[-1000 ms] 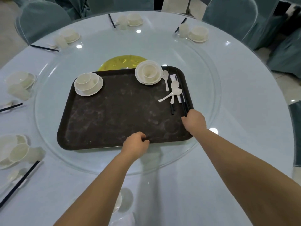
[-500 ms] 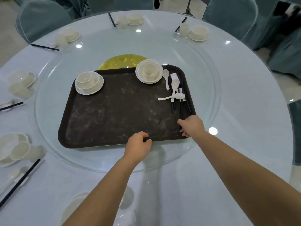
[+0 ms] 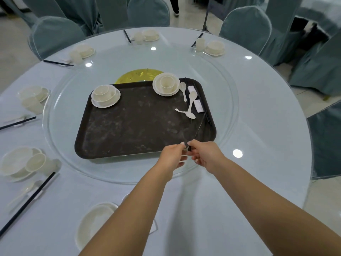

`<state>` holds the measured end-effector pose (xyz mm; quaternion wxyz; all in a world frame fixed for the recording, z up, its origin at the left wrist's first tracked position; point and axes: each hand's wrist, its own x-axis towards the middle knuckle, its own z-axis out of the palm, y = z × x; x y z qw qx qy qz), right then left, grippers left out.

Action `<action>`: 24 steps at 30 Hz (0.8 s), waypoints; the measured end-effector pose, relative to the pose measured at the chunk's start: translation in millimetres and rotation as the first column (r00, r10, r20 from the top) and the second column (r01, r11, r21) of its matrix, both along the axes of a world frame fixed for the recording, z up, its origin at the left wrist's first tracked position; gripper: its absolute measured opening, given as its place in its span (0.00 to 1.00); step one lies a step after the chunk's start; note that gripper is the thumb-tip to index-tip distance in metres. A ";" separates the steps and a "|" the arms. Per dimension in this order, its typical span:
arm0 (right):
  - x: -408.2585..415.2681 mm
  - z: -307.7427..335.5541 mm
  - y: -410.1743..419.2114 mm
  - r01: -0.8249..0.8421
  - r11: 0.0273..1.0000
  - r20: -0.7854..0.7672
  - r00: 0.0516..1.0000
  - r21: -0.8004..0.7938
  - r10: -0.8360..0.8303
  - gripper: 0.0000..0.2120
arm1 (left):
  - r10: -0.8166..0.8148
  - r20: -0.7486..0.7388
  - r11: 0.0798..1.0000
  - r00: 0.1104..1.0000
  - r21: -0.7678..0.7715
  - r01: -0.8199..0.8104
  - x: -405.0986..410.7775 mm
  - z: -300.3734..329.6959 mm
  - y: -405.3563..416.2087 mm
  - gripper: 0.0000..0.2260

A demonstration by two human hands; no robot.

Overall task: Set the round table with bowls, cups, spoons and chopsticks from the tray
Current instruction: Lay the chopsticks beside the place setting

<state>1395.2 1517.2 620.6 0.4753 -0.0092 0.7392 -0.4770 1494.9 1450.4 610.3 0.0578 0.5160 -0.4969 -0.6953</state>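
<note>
the right hand pinches the near end of a pair of black chopsticks over the near right edge of the tray; the sticks are motion-blurred and slant up and away toward the tray's right side. the left hand sits just beside the right hand, fingers curled, fingertips touching the same near end of the chopsticks

the tray is dark brown and lies on the glass turntable at the centre of the round table. on the tray: a stacked bowl-and-cup set at the far left corner, a second set at the far middle, and three white spoons near the right edge, two of them crossed. two white chopstick rests and further black chopsticks lie beside the spoons along the right rim

place settings of bowl, cup and chopsticks stand around the table's far and left rim. a white plate lies at the near edge, partly hidden by the left forearm. chairs in grey-green covers surround the table
</note>
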 end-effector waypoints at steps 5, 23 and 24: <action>28.1 11.7 16.2 -0.052 0.999 -0.002 0.999 -0.003 0.052 0.11 | 0.096 -0.073 0.976 0.993 0.201 -0.080 2.5 14.9 6.6 0.12; 37.6 18.3 42.7 -0.248 0.967 -0.287 0.924 0.056 0.253 0.11 | 0.199 -0.187 0.968 0.962 0.192 -0.163 52.6 17.6 35.0 0.06; 39.8 16.8 39.2 -0.251 0.967 -0.311 0.916 0.046 0.252 0.12 | 0.210 -0.197 0.965 0.957 0.197 -0.171 58.5 18.2 36.3 0.06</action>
